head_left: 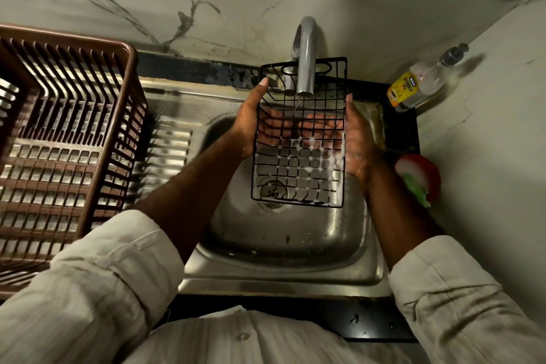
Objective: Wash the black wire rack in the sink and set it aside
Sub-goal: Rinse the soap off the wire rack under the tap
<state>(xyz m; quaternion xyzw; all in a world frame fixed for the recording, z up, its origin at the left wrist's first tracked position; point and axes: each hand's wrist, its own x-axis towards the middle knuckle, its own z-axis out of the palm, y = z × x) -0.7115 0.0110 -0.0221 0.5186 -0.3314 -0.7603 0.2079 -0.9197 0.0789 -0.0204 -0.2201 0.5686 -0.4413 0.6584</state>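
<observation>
The black wire rack (298, 156) is held between the 2 hands above the sink (280, 245), tilted with its top edge away from the person and its lower edge over the drain (273, 190). The left hand (251, 124) grips the rack's left edge: its thumb lies straight up the front of that edge and its fingers are visible through the grid, curled behind the wires. The right hand (359, 145) grips the right edge in the same manner, thumb along the frame and fingers spread behind the mesh, reaching toward the left hand's fingers. Both hands are clamped on the rack, and neither holds anything else. White foam clings to the wires in the lower right part of the grid, below the right hand's fingers, and to the right hand itself. The faucet (305, 62) arches over the rack's top edge between the 2 thumbs and stands in front of the upper wires, hiding part of them; a thin stream of water falls from its spout onto the grid just above the fingers. To the outer side of the left hand, well apart, a brown slatted basket (59, 133) sits on the steel drainboard. Beyond the right hand, near the wall corner, lies a dishwash gel bottle (413, 89) with a yellow label. Just beside the right wrist rests a red and green scrubber (419, 177). Light rolled sleeves (118, 269) cover both forearms near the elbows.
</observation>
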